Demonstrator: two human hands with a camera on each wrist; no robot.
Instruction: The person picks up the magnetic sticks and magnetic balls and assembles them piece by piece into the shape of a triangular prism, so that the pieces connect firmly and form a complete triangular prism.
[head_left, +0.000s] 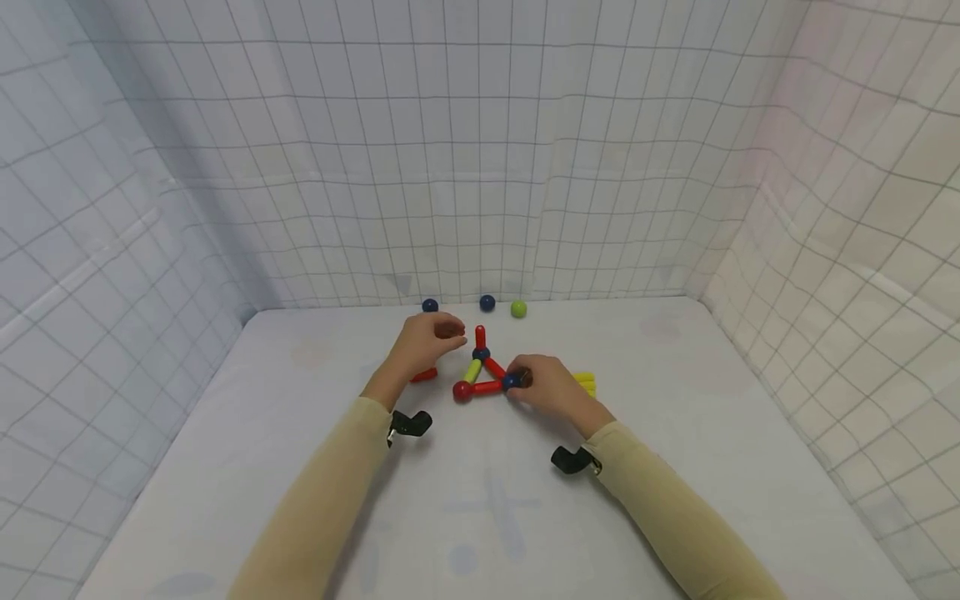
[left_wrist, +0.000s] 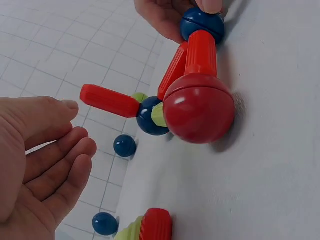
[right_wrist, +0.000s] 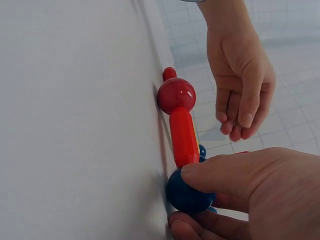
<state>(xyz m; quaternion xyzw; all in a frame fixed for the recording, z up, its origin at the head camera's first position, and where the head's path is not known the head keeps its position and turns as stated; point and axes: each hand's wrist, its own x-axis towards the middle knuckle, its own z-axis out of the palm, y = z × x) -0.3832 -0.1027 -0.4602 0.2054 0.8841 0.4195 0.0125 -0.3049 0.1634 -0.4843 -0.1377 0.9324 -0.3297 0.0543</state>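
Note:
Three rods and three balls form a flat triangle on the table: a red ball (head_left: 462, 391), a far blue ball (head_left: 481, 355) and a right blue ball (right_wrist: 189, 192). A yellow-green rod (head_left: 472, 371) and two red rods, one being the front red rod (head_left: 487, 387), link them. From the far blue ball a further red rod (left_wrist: 110, 100) sticks upward. My right hand (head_left: 553, 387) pinches the right blue ball between thumb and fingers. Beside the upright rod's free end, my left hand (head_left: 429, 343) hovers with loosely bent fingers, holding nothing.
Along the back wall lie a blue ball (head_left: 430, 306), a second blue ball (head_left: 487, 302) and a green ball (head_left: 519, 309). Yellow rods (head_left: 585, 380) lie behind my right hand. A loose red rod (head_left: 424, 375) lies near my left wrist, with yellow-green rods beside it.

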